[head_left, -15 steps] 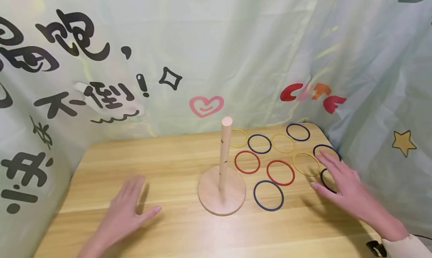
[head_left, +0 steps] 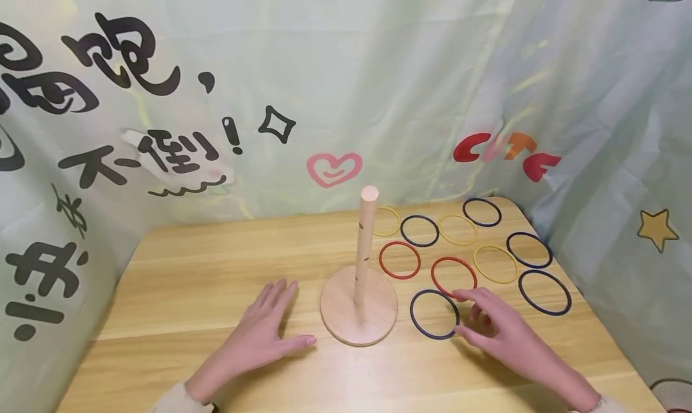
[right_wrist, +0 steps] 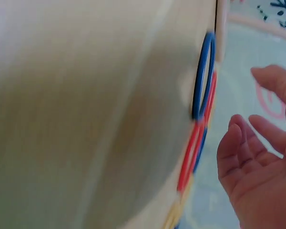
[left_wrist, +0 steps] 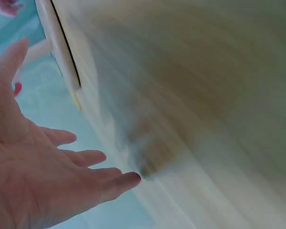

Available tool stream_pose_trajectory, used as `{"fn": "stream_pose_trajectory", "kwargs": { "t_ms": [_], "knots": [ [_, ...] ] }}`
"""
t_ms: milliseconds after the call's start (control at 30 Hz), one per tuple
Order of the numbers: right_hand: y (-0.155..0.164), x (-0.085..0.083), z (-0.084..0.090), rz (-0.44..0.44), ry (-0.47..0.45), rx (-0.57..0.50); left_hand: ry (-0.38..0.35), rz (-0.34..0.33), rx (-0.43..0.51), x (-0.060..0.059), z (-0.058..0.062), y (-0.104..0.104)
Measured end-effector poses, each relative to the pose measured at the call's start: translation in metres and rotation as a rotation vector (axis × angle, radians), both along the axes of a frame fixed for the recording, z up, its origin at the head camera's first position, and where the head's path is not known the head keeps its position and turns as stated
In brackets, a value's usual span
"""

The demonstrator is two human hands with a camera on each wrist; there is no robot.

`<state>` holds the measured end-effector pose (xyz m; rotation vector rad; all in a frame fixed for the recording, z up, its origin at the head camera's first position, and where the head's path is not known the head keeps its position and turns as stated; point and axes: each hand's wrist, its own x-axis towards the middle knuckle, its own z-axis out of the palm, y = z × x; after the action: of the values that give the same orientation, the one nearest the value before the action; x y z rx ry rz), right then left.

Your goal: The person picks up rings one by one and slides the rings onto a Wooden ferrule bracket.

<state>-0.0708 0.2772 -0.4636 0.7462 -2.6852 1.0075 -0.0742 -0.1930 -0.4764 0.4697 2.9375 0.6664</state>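
A wooden stand has a round base [head_left: 335, 317] and an upright peg [head_left: 365, 239] with no ring on it. To its left my left hand [head_left: 254, 338] hovers over the table, fingers extended and thumb spread toward the base. My right hand [head_left: 508, 338] is beside the nearest blue ring [head_left: 412, 310], with thumb tip and index fingertip overlapping its right side in the head view. The index fingertip also comes up to the edge of a red ring [head_left: 433, 275]. In the right wrist view, a gap shows between the half-bent fingers [right_wrist: 229, 148] and the blue ring [right_wrist: 198, 81].
Another red ring [head_left: 381, 259] lies right of the peg. Several yellow and blue rings, among them a yellow ring [head_left: 475, 258] and a blue ring [head_left: 570, 302], lie flat across the table's right side. A printed curtain [head_left: 411, 101] hangs behind the wooden table [head_left: 189, 281].
My right hand has moved left and toward me, from the far-right rings to the nearest blue ring. My left hand has moved right, closer to the stand.
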Motion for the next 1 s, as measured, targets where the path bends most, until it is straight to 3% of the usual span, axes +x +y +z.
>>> {"fn": "stream_pose_trajectory", "kwargs": {
  "t_ms": [133,300,533,1000],
  "knots": [
    [-0.017,0.005,-0.008,0.014,-0.071,-0.065,-0.068,-0.09,-0.015,-0.011,0.001,0.017],
    [-0.031,0.005,-0.015,0.027,-0.158,-0.04,-0.139,-0.166,-0.023,-0.025,0.003,0.027],
    [-0.033,0.004,-0.018,0.02,-0.244,0.039,-0.132,-0.206,-0.032,-0.039,0.005,0.037],
    [-0.04,0.002,-0.016,0.023,-0.246,0.115,-0.098,-0.196,-0.104,-0.048,0.0,0.043]
  ]
}}
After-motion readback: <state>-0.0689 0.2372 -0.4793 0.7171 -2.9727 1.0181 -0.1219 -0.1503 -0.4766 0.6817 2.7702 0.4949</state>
